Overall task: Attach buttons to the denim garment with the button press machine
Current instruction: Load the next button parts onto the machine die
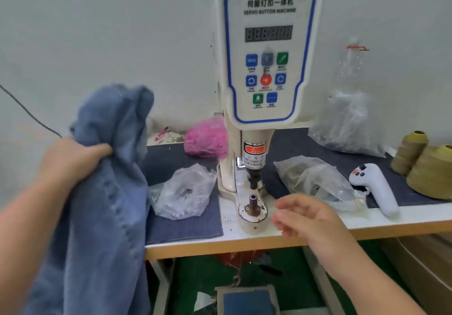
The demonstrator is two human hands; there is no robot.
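Right by the button press machine (266, 70), table edge (220, 247) is uncovered; left hand (73, 160) grips denim garment (102, 192) (raised, left of machine), right hand (305, 217) hovers w/ fingers relaxed, holding nothing.

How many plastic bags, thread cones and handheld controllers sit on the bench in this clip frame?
Clear plastic bags: 3 (left of press, right of press, back right)
Pink plastic bag: 1
Thread cones: 2 (rear, front)
White handheld controller: 1
Total: 7
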